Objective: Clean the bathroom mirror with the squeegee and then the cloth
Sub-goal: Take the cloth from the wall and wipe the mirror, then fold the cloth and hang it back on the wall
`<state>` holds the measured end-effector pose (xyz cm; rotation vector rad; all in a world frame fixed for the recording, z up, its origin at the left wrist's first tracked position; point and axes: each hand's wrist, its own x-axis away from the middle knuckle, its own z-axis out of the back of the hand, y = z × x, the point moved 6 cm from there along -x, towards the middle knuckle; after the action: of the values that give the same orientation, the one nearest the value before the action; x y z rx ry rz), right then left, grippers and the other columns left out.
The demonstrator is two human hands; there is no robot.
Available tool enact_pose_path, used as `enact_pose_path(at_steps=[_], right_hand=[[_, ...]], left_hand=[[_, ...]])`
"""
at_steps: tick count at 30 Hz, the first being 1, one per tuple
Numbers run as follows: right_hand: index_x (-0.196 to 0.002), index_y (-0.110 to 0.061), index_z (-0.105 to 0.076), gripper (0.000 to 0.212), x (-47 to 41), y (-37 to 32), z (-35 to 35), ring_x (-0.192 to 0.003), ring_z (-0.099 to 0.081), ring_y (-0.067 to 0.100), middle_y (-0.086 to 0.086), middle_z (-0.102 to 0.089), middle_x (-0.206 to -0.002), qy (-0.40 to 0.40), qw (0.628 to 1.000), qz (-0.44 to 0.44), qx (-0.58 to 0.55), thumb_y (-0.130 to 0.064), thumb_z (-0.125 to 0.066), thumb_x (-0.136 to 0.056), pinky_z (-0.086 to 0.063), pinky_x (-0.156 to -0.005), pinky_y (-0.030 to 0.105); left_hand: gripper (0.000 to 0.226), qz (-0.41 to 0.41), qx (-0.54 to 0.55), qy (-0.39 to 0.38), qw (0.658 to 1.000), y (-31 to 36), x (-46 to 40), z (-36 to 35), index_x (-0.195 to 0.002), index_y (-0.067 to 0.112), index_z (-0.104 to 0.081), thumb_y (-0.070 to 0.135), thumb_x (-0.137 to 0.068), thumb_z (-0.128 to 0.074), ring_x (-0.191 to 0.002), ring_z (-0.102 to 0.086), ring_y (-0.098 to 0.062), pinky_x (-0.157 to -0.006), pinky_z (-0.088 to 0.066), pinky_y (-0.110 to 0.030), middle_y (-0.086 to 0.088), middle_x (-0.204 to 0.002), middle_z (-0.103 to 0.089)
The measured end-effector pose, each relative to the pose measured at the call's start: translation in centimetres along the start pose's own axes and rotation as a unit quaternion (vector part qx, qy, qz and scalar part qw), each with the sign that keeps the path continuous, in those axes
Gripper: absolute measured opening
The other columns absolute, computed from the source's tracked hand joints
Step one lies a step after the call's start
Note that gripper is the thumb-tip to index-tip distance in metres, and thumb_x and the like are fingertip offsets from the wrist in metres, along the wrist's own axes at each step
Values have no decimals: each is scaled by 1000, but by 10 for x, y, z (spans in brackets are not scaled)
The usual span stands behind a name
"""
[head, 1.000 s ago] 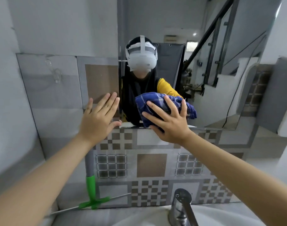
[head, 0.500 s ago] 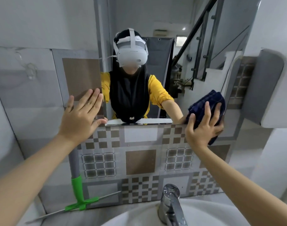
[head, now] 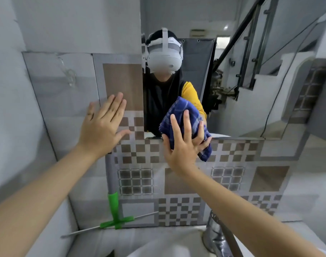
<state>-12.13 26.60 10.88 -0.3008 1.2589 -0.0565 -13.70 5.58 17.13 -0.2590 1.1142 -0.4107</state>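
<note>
The mirror (head: 255, 101) hangs on the tiled wall ahead and reflects a person in a headset. My right hand (head: 182, 145) presses a blue checked cloth (head: 184, 115) against the mirror's lower left part, at its bottom edge. My left hand (head: 102, 127) lies flat and open on the wall tiles just left of the mirror, holding nothing. The squeegee (head: 113, 206), with a grey and green handle and a metal blade, leans upright against the wall below my left hand, resting on the ledge.
A chrome tap (head: 219, 234) rises from the white basin (head: 158, 247) at the bottom. A clear wall hook (head: 69, 75) sticks to the tile at upper left. Patterned brown and grey tiles (head: 179, 210) cover the wall under the mirror.
My right hand has swept the cloth from the mirror's lower right back to its lower left. The left hand has stayed flat on the wall.
</note>
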Motion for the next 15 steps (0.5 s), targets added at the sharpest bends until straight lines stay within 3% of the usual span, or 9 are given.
enact_pose_path(at_steps=[3,8,11,13,15], right_hand=[[-136,-40,-47,47,6,-24,-7,-135,-27,35,-9,-35,-149,2,992,121,26,-47,-52,-90,-19,-103,66],[-123,-35,-61,38,7,-49,-5,-127,-38,33,-9,-55,-138,-9,963,270,20,-26,-58,-86,-28,-100,61],[-113,-32,-62,33,-2,-59,9,-114,-47,31,-9,-62,-130,-70,945,309,-88,-20,-58,-82,-36,-94,56],[-113,-29,-60,34,-10,-64,22,-103,-54,30,-7,-62,-129,-127,930,290,-188,-18,-56,-81,-43,-86,50],[-115,-24,-60,36,-17,-69,37,-103,-58,28,-4,-61,-130,-153,915,257,-272,-14,-56,-80,-46,-86,46]], left_hand=[[72,13,37,-11,999,-6,8,8,-142,7,-30,50,-87,-45,-140,-22,-21,-113,-7,-49,-10,-151,-26],[63,50,97,-18,994,-11,16,23,-139,6,-36,44,-89,-44,-137,-31,-24,-111,-14,-49,-11,-148,-33],[51,82,185,-1,979,-13,15,40,-129,5,-51,36,-89,-51,-120,-53,-29,-102,-38,-45,-14,-132,-54],[41,165,306,6,938,-19,12,54,-118,6,-60,34,-87,-58,-100,-63,-25,-85,-50,-32,-10,-113,-67],[34,269,419,-20,867,-25,12,61,-108,10,-65,35,-85,-63,-84,-65,-16,-74,-49,-23,-4,-97,-71]])
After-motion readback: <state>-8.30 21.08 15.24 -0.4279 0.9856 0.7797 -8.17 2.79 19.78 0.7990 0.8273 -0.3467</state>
